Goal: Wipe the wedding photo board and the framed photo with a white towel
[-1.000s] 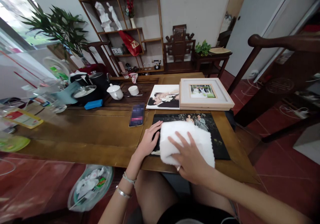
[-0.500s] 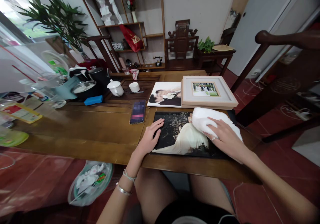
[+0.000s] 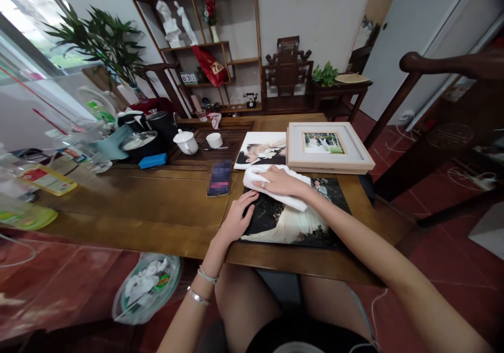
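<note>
A dark photo panel [image 3: 268,217] with a figure in a long white dress lies flat at the table's front edge. On its upper left part, my right hand [image 3: 281,180] presses a folded white towel [image 3: 296,201], gripping it with the fingers. The towel and forearm hide some of the picture. My left hand [image 3: 239,216] rests at the panel's left edge, fingers stretched out and holding nothing. A phone [image 3: 219,178] lies just left of the panel. Behind the towel are a white-edged photo print [image 3: 262,151] and a light wooden picture frame [image 3: 293,145].
Back left on the wooden table [image 3: 173,206] stand a lidded white teacup [image 3: 186,142], a small white cup [image 3: 214,141], a blue block [image 3: 153,161] and a black kettle [image 3: 161,127]. Bottles, one yellow [image 3: 51,179], crowd the left end. Below sits a lined trash bin [image 3: 147,284].
My right hand has slid the towel leftward across the panel, from its upper right to its upper left, uncovering the right side. My left hand stays in place.
</note>
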`<move>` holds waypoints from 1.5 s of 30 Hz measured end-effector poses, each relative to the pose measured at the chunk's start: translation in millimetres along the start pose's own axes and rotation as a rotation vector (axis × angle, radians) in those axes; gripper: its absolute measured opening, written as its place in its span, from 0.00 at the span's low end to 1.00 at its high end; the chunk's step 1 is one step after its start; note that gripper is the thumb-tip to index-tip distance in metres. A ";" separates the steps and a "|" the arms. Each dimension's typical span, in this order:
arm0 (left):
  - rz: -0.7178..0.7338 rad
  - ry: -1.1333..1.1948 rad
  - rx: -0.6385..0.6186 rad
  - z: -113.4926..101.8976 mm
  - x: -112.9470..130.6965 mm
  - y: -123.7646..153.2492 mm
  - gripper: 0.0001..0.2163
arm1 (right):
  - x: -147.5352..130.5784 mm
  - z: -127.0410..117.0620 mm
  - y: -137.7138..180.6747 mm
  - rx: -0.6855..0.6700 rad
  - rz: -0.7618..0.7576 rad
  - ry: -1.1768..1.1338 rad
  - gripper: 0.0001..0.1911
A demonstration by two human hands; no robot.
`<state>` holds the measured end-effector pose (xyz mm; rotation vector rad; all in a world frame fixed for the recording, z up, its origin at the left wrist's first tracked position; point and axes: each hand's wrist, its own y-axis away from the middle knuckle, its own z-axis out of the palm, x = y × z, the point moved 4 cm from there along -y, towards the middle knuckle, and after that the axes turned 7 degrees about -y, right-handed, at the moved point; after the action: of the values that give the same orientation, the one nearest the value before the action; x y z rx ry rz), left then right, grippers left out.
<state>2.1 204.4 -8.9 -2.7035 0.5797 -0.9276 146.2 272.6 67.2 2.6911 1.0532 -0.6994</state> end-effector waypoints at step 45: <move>0.036 0.070 -0.008 -1.8 5.2 -0.5 0.16 | 33.1 23.7 148.8 0.093 -0.104 0.187 0.20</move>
<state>4.9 202.4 -4.6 -2.6674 0.6448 -1.0168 259.4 175.2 28.4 2.8440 1.2420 -0.5340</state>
